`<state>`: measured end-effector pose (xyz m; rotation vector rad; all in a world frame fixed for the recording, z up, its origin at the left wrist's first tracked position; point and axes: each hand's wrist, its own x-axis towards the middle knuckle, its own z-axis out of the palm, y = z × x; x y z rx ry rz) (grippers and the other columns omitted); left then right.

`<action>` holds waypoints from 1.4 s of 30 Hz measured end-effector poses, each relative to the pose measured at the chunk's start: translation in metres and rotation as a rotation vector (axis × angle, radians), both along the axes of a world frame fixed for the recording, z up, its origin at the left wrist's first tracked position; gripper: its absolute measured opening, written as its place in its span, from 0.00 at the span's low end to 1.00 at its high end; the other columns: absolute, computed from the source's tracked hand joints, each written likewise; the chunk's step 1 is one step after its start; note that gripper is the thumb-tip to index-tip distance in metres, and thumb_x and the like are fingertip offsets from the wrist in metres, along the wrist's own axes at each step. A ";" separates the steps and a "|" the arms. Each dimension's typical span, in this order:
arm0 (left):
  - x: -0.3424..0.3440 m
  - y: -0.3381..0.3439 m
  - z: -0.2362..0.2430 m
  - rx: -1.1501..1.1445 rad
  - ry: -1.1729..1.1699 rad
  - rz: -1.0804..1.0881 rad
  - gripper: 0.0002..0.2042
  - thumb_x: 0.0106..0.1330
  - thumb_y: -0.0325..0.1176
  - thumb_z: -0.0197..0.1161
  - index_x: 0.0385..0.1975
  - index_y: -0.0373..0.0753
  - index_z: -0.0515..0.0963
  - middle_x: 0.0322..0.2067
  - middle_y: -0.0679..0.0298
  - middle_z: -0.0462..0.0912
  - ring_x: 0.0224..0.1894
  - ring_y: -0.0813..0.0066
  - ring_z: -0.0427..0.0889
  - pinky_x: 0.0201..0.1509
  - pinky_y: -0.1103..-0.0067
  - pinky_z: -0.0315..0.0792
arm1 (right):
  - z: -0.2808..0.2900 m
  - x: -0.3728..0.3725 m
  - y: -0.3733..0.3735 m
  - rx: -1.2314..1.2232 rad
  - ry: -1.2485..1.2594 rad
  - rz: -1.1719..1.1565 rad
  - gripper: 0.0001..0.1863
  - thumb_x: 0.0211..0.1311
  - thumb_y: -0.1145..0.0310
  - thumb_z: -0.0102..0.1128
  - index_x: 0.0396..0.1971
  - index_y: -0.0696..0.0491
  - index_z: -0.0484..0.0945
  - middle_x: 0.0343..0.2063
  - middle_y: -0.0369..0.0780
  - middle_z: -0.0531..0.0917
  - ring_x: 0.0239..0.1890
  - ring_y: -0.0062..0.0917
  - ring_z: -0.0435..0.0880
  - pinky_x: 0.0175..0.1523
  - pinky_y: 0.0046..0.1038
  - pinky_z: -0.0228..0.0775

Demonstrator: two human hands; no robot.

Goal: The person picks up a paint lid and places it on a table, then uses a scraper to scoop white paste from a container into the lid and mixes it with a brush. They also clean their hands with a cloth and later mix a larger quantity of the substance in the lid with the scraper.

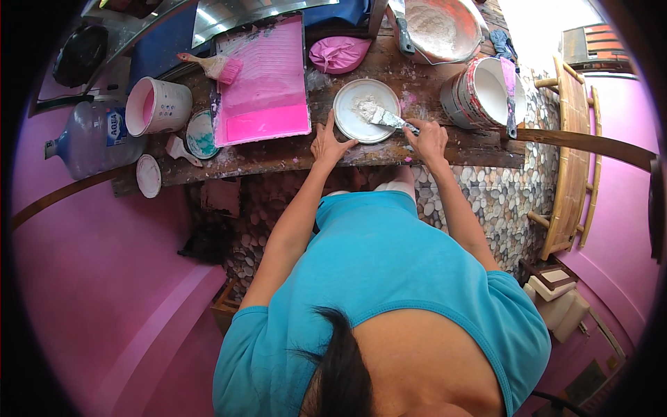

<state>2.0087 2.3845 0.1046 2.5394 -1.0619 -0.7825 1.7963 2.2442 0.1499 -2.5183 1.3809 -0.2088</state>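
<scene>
A round white lid (pixel 358 129) lies near the table's front edge with white paste on it. My left hand (pixel 328 144) grips its lower-left rim, thumb and forefinger set apart around the edge. A putty knife (pixel 391 121), its blade coated in white, rests in the paste at an angle. My right hand (pixel 429 142) is closed on the knife's handle at the lid's right. Just left of the lid sits a paint tray (pixel 258 87) with pink paint; behind the lid is a pink plastic bag (pixel 338 54).
Wooden table (pixel 472 151). At left, a pink-paint bucket (pixel 164 108), brushes (pixel 185 151), small lids (pixel 149 178) and a water jug (pixel 90 139). At back right, a bowl of white powder (pixel 436 33); right, a white-paint bucket (pixel 462 101) with a pink-stained tool across it. A bamboo bench (pixel 561 160) stands beyond.
</scene>
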 end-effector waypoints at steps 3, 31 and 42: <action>-0.001 -0.001 0.000 0.020 0.031 -0.005 0.54 0.38 0.55 0.74 0.68 0.58 0.50 0.47 0.50 0.69 0.45 0.51 0.77 0.45 0.64 0.74 | 0.000 0.001 -0.003 0.035 0.031 -0.005 0.14 0.51 0.54 0.65 0.36 0.43 0.85 0.24 0.47 0.83 0.32 0.39 0.81 0.37 0.38 0.70; 0.003 0.002 -0.005 -0.049 0.068 0.023 0.53 0.37 0.56 0.75 0.67 0.60 0.51 0.46 0.46 0.69 0.45 0.48 0.77 0.44 0.61 0.73 | 0.027 0.009 0.004 0.024 -0.049 0.112 0.16 0.51 0.66 0.63 0.42 0.47 0.81 0.30 0.45 0.82 0.33 0.40 0.82 0.40 0.39 0.73; 0.002 0.001 -0.003 -0.027 0.054 0.014 0.54 0.38 0.53 0.75 0.68 0.59 0.49 0.48 0.48 0.68 0.46 0.48 0.76 0.46 0.63 0.73 | 0.007 0.034 0.014 0.023 -0.116 0.116 0.18 0.48 0.74 0.59 0.42 0.44 0.79 0.34 0.42 0.77 0.36 0.37 0.80 0.38 0.37 0.72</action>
